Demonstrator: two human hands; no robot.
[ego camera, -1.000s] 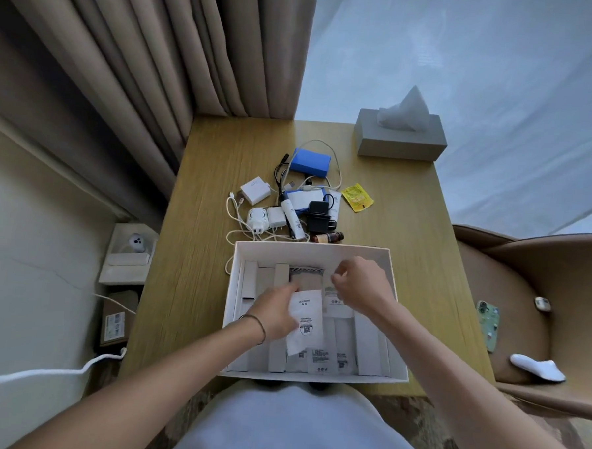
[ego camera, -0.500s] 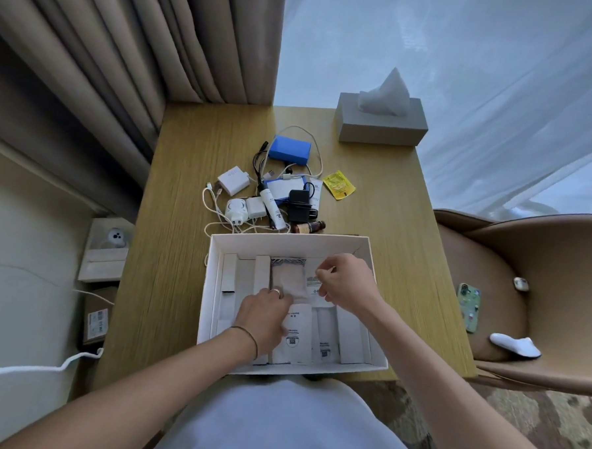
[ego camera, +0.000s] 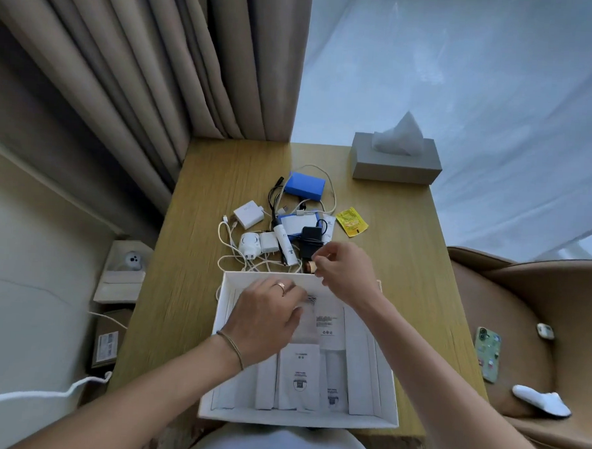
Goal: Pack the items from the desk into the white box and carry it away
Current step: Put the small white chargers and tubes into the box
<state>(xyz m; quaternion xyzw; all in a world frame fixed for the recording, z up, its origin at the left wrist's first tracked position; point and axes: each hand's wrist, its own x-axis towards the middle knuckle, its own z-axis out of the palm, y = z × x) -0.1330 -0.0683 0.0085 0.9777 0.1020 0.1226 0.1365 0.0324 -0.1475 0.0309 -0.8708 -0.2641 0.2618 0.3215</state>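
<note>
Since before, my right hand [ego camera: 345, 271] left the white box [ego camera: 387, 394] — fingers loosely curled, empty, above a brown bottle [ego camera: 309, 267]; my left hand [ego camera: 265, 320] pressed flat on a pouch [ego camera: 308, 323] — cables [ego camera: 231, 245] beyond.

Small brown bottle [ego camera: 309, 267] partly behind right hand [ego camera: 345, 271], grip unclear.

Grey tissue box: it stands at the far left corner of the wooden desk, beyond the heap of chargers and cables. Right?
Not quite. The head view shows the grey tissue box at the far right corner of the wooden desk, still beyond the heap of chargers and cables.
</note>
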